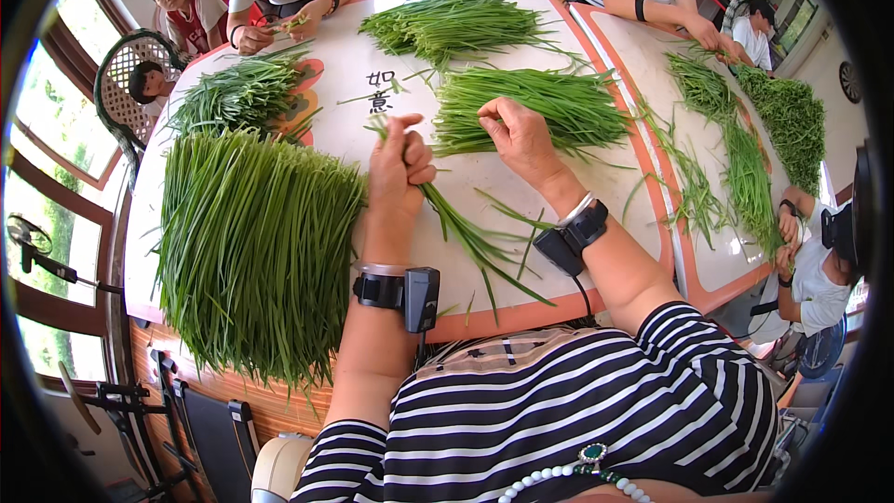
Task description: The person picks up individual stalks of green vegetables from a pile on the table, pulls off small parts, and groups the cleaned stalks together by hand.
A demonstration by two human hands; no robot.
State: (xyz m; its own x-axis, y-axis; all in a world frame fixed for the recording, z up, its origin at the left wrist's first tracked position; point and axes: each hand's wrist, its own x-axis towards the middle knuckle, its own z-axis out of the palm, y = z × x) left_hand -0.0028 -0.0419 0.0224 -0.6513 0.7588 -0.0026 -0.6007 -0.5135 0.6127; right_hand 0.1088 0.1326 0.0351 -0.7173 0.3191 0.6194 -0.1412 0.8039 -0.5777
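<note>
My left hand (400, 168) is closed around a small bunch of garlic chives (466, 233). Their long green leaves trail down to the right over the white table, and the stalk ends poke out above my thumb. My right hand (523, 138) hangs over the near edge of a middle pile of chives (531, 107), thumb and forefinger pinched together; whatever sits between them is too small to make out. Close by my left forearm, a tall, dense stack of chives (256, 251) overhangs the table's front left edge. Each wrist wears a black strapped device.
Another chive pile (452, 23) lies at the far side, and one (237, 93) at the far left. Several people sit around the table (382, 65), some handling chives. A second table (643, 47) adjoins on the right, bearing more chives (782, 116) and loose strands.
</note>
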